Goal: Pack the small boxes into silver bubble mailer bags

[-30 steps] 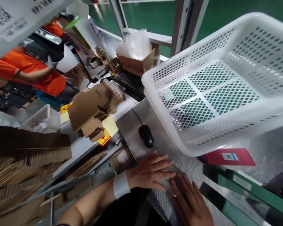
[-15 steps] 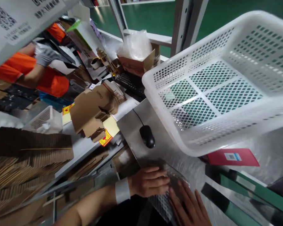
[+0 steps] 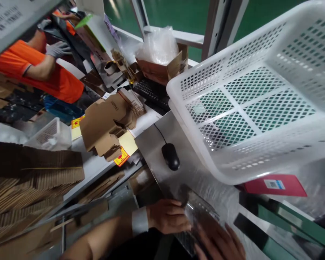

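Observation:
A clear sheet of bubble wrap (image 3: 199, 209) lies at the front edge of the metal table, with something dark beneath it that I cannot make out. My left hand (image 3: 169, 216), with a white band at the wrist, has its fingers bent over the wrap's left edge; the thumb is hidden. From the right, my right hand (image 3: 219, 238) rests across the wrap, fingers stretched and somewhat apart, blurred by motion. Beyond the hands sits a black computer mouse (image 3: 170, 156), touched by neither.
A large white plastic basket (image 3: 219, 175) occupies the table's right side, a red labelled packet (image 3: 276, 185) beside its lower edge. Flat cardboard boxes (image 3: 103, 119) lie left of a keyboard (image 3: 148, 90). Stacked cardboard (image 3: 43, 162) stands far left. A co-worker in an orange shirt (image 3: 54, 77) is behind.
My left hand has shifted slightly left and down toward the wrap's edge, its fingers more bent. The right hand has moved a little down across the wrap. The view has tilted slightly.

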{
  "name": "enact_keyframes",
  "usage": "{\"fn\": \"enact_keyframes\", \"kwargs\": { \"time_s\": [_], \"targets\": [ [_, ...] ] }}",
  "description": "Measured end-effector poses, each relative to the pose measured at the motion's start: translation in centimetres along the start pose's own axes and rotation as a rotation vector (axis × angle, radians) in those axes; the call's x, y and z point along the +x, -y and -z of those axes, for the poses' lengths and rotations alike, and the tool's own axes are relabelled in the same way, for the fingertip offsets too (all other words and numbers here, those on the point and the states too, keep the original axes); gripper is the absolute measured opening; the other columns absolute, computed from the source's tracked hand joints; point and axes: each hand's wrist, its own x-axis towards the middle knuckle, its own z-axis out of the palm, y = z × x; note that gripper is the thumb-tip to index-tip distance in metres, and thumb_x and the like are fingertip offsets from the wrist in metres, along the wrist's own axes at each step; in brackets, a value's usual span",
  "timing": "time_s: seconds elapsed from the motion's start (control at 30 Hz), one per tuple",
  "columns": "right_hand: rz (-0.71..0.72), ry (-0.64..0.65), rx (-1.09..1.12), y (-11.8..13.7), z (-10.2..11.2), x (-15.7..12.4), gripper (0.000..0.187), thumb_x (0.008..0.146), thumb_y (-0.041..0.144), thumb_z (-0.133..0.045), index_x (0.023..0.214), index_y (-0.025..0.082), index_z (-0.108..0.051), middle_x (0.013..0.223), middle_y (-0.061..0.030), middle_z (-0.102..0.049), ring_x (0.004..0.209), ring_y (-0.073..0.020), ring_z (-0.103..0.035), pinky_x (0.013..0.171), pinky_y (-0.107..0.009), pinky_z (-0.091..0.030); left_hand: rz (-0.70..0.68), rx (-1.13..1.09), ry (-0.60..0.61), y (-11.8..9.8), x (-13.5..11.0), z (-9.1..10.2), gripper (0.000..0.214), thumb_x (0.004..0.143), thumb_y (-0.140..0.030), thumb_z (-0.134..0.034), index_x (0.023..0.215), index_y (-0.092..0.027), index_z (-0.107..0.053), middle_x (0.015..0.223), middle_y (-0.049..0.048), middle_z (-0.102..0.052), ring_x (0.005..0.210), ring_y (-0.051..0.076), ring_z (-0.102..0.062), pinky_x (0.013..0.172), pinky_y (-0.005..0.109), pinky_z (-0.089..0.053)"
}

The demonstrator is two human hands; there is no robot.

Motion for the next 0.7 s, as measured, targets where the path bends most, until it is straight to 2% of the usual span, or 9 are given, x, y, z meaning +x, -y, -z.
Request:
{"fn": "enact_keyframes", "kwargs": {
  "time_s": [0.1, 0.17, 0.27, 0.33, 0.43, 0.53, 0.6, 0.7],
  "targets": [
    [-0.219, 0.092, -0.012, -1.7, -0.2, 2.1, 0.058, 0.095, 0.039, -0.059, 0.144, 0.010, -0.052, 0.128, -0.0161, -0.070, 0.115, -0.0251, -0.067, 0.093, -0.036, -0.058, 0.056, 0.038, -0.058, -0.7, -0.3, -0.3, 0.019, 0.100, -0.030, -0.059, 0.116, -0.031, -0.070, 0.084, -0.0126, -0.079, 0.082, 0.008, -0.065, 0.097, 0.024, -0.044],
    [-0.235, 0.212, -0.097, -2.8, -0.8, 3.0, 0.067, 0.090, 0.044, -0.059, 0.147, 0.010, -0.047, 0.125, -0.0161, -0.071, 0.106, -0.0271, -0.071, 0.078, -0.038, -0.063, 0.130, 0.071, -0.056, -1.5, -0.4, 0.3, 0.027, 0.100, -0.030, -0.060, 0.125, -0.031, -0.068, 0.081, -0.0111, -0.077, 0.078, 0.010, -0.062, 0.090, 0.026, -0.042],
    [-0.164, 0.357, -0.151, -3.5, -1.9, 3.4, 0.080, 0.069, 0.034, -0.071, 0.143, 0.017, -0.047, 0.123, -0.0119, -0.073, 0.105, -0.0286, -0.073, 0.076, -0.040, -0.066, 0.284, 0.143, -0.026, -3.4, -0.6, 1.6, 0.035, 0.097, -0.029, -0.066, 0.132, -0.034, -0.066, 0.081, -0.0083, -0.073, 0.076, 0.011, -0.061, 0.087, 0.030, -0.040],
    [-0.136, 0.385, -0.196, -3.2, -2.4, 3.3, 0.088, 0.059, 0.029, -0.072, 0.142, 0.017, -0.047, 0.123, -0.0132, -0.072, 0.105, -0.0304, -0.073, 0.075, -0.041, -0.066, 0.379, 0.176, 0.047, -5.0, -0.8, 2.1, 0.035, 0.097, -0.035, -0.067, 0.133, -0.037, -0.067, 0.082, -0.0065, -0.071, 0.074, 0.012, -0.061, 0.084, 0.031, -0.041],
    [-0.077, 0.349, -0.265, -2.1, -2.3, 3.1, 0.083, 0.063, 0.033, -0.072, 0.140, 0.013, -0.049, 0.120, -0.0171, -0.071, 0.099, -0.0318, -0.072, 0.071, -0.043, -0.065, 0.517, 0.201, 0.127, -8.0, -1.3, 1.4, 0.043, 0.095, -0.043, -0.068, 0.137, -0.037, -0.064, 0.089, -0.0027, -0.071, 0.076, 0.015, -0.062, 0.083, 0.033, -0.045],
    [-0.022, 0.325, -0.275, -1.3, -1.7, 3.1, 0.072, 0.077, 0.040, -0.064, 0.140, 0.009, -0.050, 0.122, -0.0199, -0.070, 0.100, -0.0323, -0.069, 0.073, -0.043, -0.065, 0.788, 0.179, 0.098, -11.5, -1.8, -0.7, 0.056, 0.090, -0.025, -0.072, 0.142, -0.041, -0.061, 0.095, 0.0006, -0.074, 0.082, 0.019, -0.066, 0.086, 0.036, -0.051],
    [-0.022, 0.327, -0.278, -0.7, -1.3, 3.2, 0.069, 0.085, 0.042, -0.057, 0.142, 0.005, -0.048, 0.124, -0.0222, -0.068, 0.101, -0.0329, -0.068, 0.074, -0.043, -0.065, 1.005, -0.098, 0.026, -13.6, -1.8, -1.8, 0.067, 0.087, -0.017, -0.069, 0.148, -0.041, -0.056, 0.105, 0.0034, -0.076, 0.091, 0.022, -0.069, 0.087, 0.036, -0.056],
    [-0.034, 0.326, -0.287, 0.2, -0.9, 3.4, 0.072, 0.091, 0.042, -0.048, 0.150, 0.001, -0.041, 0.130, -0.0259, -0.065, 0.102, -0.0337, -0.067, 0.074, -0.043, -0.064, 1.371, -0.909, -0.142, -15.2, -0.5, -1.5, 0.078, 0.083, -0.021, -0.067, 0.157, -0.035, -0.048, 0.136, 0.0086, -0.070, 0.114, 0.026, -0.070, 0.099, 0.039, -0.056]
  ]
}}
